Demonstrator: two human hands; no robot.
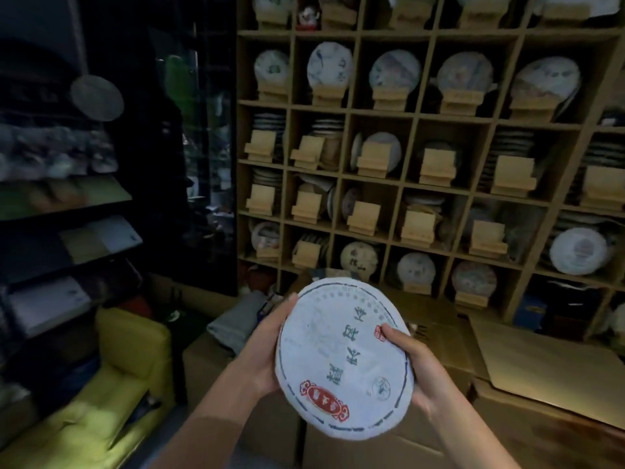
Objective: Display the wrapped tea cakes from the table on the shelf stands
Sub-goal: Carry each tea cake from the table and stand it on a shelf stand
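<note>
You stand in a tea shop: far right, a big wooden shelf [419,116] shows round tea cakes [329,64] on little stands [455,101]; boxes [541,360] sit near.

The tea cake [343,358] sits low in the middle of the room, held between the left hand [262,353] on its left edge and the right hand [417,374] on its right. Beyond it stands the shelf [351,113], its compartments filling the wall ahead and to the right, stands [367,216] at their fronts. Cardboard boxes [527,370] lie under and right of the hands, before the shelf. A sofa [111,394] sits lower left, racks [64,211] above it.
</note>
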